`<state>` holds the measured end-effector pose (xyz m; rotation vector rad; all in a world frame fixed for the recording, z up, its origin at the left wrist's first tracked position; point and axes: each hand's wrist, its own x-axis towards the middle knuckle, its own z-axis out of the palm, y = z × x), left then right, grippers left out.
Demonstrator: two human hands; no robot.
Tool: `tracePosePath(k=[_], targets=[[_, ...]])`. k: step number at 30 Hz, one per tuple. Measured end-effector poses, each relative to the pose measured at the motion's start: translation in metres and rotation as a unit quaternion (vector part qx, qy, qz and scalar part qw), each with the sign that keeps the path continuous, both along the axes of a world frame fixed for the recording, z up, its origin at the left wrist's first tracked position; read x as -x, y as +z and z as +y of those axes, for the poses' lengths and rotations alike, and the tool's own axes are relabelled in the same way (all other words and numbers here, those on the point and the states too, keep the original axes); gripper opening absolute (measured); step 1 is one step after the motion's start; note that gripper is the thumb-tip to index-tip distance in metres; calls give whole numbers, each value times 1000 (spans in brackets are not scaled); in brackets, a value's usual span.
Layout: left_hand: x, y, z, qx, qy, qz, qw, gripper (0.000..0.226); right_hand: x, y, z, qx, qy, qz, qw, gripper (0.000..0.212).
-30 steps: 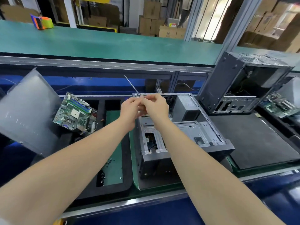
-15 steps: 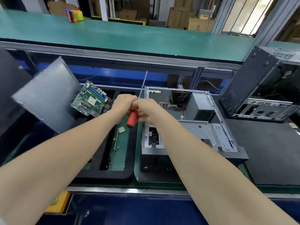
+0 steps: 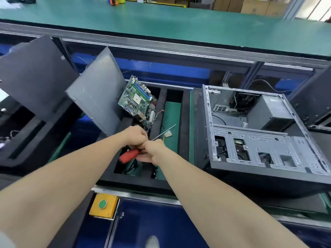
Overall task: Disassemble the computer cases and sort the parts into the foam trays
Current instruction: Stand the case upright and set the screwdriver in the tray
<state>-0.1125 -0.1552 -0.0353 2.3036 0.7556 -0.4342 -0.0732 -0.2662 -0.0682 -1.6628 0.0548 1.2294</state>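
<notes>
Fingers of the right hand were clenched round the red handle of a screwdriver. Those of the left hand were curled over the root of its shaft, knuckles touching the right hand. Whether they also pinched a loose screw could not be seen. The shaft slanted up and away over the green-floored compartment of the black foam tray, where small parts lay. The two-handed hold above that compartment, rather than above the case, probably served to regrip the tool or to free something from it where a dropped piece would land in the tray.

The computer case lay on its side on the surface just right of the tray. Its open face was up, so the remaining fixings could be reached from above. Its board bay was bare, while the power supply sat in the far corner, evidently not yet removed. The motherboard stood tilted in a far slot of the tray, the edge-on position presumably chosen to protect its components. Two grey side panels leaned at the left, apart from the working area. A second case showed at the right edge. A yellow box with a green button sat on the near rail.
</notes>
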Motion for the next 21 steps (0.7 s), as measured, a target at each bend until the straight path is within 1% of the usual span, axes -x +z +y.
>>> tracePosePath(k=[2,5,9,12,16,19,21], targets=[[9,-8,12,-11,-20,22,1000,20,16,-13,12,-11,-18,25,999,21],[19,-19,23,-20,-38,16,999,16,34,-27,25,-6,-43,35,998,27],[22,-30,26,-35,-72,7,997,11,45,-38,32,24,-54,11,998,26],[23,-36,33,-41,-68,8,997,6,45,-41,36,32,-70,-3,997,27],[27,-36,44,-49,-70,38,996,9,49,-39,41,2,-46,47,998,37],[28,-39,48,-32,-64,51,996,7,50,-38,40,-2,-28,56,998,28],[27,-41,47,-33,-59,50,996,8,49,-39,37,4,-15,53,998,28]])
